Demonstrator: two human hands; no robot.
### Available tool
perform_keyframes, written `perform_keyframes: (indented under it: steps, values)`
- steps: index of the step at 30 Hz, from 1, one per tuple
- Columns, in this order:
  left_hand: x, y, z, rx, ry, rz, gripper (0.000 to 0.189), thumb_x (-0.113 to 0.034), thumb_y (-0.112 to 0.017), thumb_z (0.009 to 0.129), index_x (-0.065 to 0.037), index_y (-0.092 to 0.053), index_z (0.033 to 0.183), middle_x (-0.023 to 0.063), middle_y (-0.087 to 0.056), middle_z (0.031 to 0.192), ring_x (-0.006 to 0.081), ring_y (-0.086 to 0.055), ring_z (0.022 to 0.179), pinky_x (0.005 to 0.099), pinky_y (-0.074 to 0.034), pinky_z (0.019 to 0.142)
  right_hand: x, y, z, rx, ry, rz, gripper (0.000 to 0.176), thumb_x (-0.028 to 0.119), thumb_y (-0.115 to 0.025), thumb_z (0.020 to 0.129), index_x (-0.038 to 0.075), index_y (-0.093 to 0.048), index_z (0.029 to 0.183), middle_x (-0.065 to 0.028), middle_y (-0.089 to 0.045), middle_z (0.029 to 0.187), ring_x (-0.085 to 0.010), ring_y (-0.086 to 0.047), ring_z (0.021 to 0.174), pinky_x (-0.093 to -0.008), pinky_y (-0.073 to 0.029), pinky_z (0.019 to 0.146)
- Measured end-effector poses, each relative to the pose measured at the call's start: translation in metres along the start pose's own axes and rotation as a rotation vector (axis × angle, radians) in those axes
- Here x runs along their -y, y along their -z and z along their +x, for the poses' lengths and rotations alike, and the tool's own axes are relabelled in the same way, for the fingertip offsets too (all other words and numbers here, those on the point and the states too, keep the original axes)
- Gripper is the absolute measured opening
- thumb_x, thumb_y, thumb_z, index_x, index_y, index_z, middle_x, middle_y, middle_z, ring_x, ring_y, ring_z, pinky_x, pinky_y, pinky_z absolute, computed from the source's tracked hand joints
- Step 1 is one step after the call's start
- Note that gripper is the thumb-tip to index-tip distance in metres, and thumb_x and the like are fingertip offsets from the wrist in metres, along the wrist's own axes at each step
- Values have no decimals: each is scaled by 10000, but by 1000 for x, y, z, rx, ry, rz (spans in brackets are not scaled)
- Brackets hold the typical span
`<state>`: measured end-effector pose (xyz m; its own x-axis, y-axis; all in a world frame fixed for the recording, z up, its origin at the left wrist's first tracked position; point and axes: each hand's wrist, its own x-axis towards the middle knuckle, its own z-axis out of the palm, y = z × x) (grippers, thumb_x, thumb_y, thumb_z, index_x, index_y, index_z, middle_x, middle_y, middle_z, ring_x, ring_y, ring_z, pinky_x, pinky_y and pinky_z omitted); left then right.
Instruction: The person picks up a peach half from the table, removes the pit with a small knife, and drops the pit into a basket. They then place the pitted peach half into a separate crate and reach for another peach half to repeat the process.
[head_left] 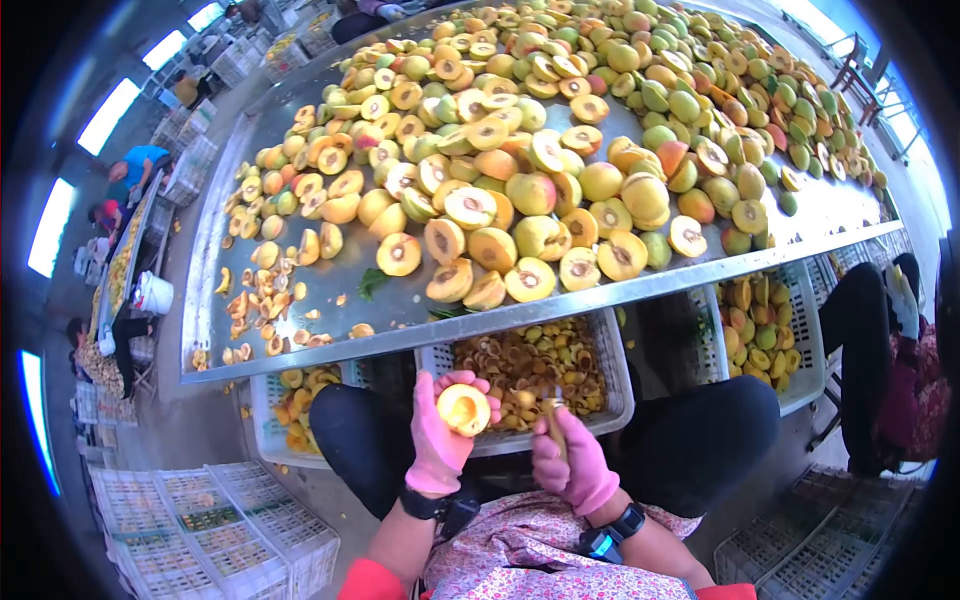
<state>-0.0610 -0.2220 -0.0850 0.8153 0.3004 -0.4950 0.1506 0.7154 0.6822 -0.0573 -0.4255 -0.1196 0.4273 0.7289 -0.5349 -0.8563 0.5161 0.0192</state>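
My left hand point(438, 448), in a pink glove, holds a peach half point(464, 409) with its cut face up and a hollow in the middle. My right hand point(574, 466), also gloved in pink, is closed around the handle of a small tool point(556, 428); its working end is too blurred to make out. The tool is apart from the peach half. Both hands are above my lap, near a white crate point(619, 372) of pits and peach scraps. Beyond it, a metal table point(420, 338) bears a heap of whole and cut peaches point(530, 195).
A crate point(262, 412) of peach pieces stands left of my knee, another crate point(808, 335) of peaches to the right. Crates point(215, 530) are stacked at lower left. A person in dark trousers point(855, 350) sits at right. Other people work at a far-left table.
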Motion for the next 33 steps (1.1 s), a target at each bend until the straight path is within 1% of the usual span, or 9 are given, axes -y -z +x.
perform_keyframes:
  steps: [6,8,12,17,20,22,29,32,33]
  values:
    - [-100,102,-33,-167,-444,-80,525,-549,-425,1044,-78,-636,1142,125,-692,1019,308,-692,841,453,-605,720,3,7,10,-10,22,-114,406,516,-458,1048,125,-561,1081,30,-494,718,-90,-383,454,-254,-319,403]
    - [-128,134,-31,-352,-565,6,519,-507,-400,1066,-57,-613,1212,144,-678,1092,293,-667,982,411,-571,860,1,8,15,-4,-11,-124,412,519,-450,1049,122,-554,1083,25,-502,723,-93,-403,465,-255,-330,407]
    - [-151,130,-22,-678,-1078,1100,497,-361,-527,1056,-21,-470,1415,132,-642,1246,252,-565,1207,362,-453,1023,-2,-5,17,-50,-20,-204,417,513,-441,1056,109,-541,1079,11,-498,723,-101,-422,475,-261,-352,413]
    - [-153,8,29,-248,-741,1312,435,-288,-673,967,-43,-601,1320,163,-678,1201,293,-629,1145,393,-464,1021,-4,-18,20,-33,7,-308,402,475,-455,1064,82,-538,1080,-16,-489,721,-116,-440,483,-269,-368,392]
    - [-149,-27,78,52,-943,1565,567,-145,-710,906,-110,-525,1441,144,-587,1364,288,-567,1263,361,-461,1040,-1,-23,19,-34,50,-378,402,466,-473,1056,72,-545,1080,-21,-497,717,-127,-453,480,-274,-374,386]
    - [-140,-29,114,84,-1031,1777,586,-99,-708,869,-125,-532,1427,142,-552,1379,335,-550,1265,407,-460,1054,2,-24,20,-36,62,-457,441,503,-477,1043,72,-555,1090,-15,-508,714,-127,-461,485,-276,-377,408]
    - [-153,-56,145,-101,-494,2290,702,-442,-924,578,-55,-659,1100,155,-543,1156,337,-587,1105,413,-500,947,7,-39,15,27,12,-710,320,377,-513,1049,60,-552,1071,-12,-523,693,-100,-440,432,-251,-336,384]
    - [-160,-33,140,-9,-442,1868,695,-465,-939,571,-26,-631,1014,143,-552,1025,329,-598,1000,400,-509,885,4,-36,16,33,-15,-808,317,380,-543,1033,67,-554,1077,-8,-537,701,-87,-471,470,-238,-343,419]
    - [-161,-29,140,-16,-524,1991,686,-473,-945,595,-23,-609,989,102,-574,961,240,-613,895,341,-518,794,1,-32,19,17,-18,-838,321,377,-552,1027,62,-554,1091,-15,-549,706,-97,-498,492,-254,-371,438]
